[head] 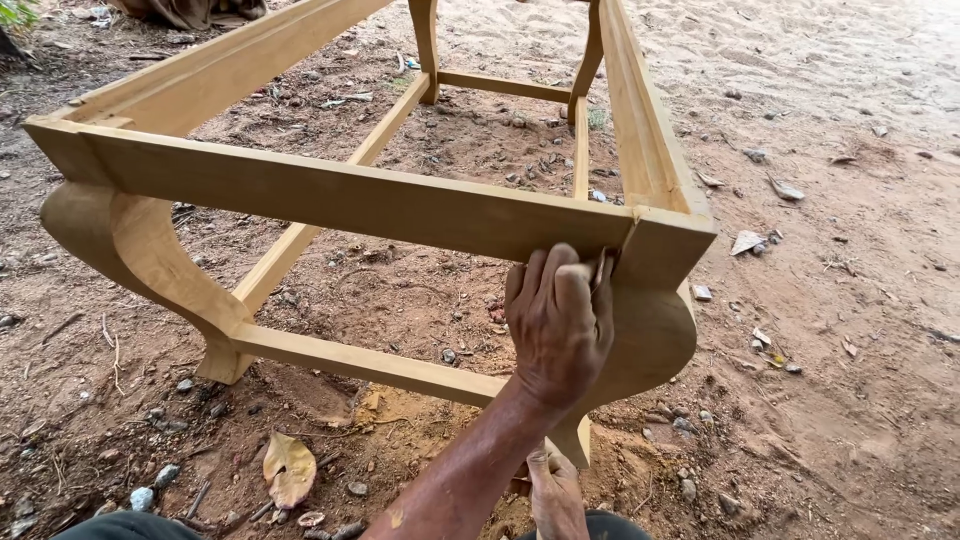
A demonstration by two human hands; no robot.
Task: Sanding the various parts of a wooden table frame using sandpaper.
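- Wooden frame (330,195): bare pale wood w/ no finish, open rectangle of rails, curved legs at the corners, low stretchers btwn legs. Stands on sandy ground (860,300), running from near to far through the middle of the view.
- Near right corner leg (655,330): wide, rounded bulge, narrowing to its foot in the dirt.
- Right hand (560,320): fingers curled & pressed flat against the near rail right at that corner joint, gripping a small thin piece (600,268) at the fingertips; too hidden to tell what it is.
- Left hand (555,490): low, at near edge of view, just below the right forearm, close to the foot of the same leg; thumb up, rest cut off, can't tell if it's clenched or loose.
- Dry leaf (288,468) on ground near left of hands; small stones & wood chips scattered around.
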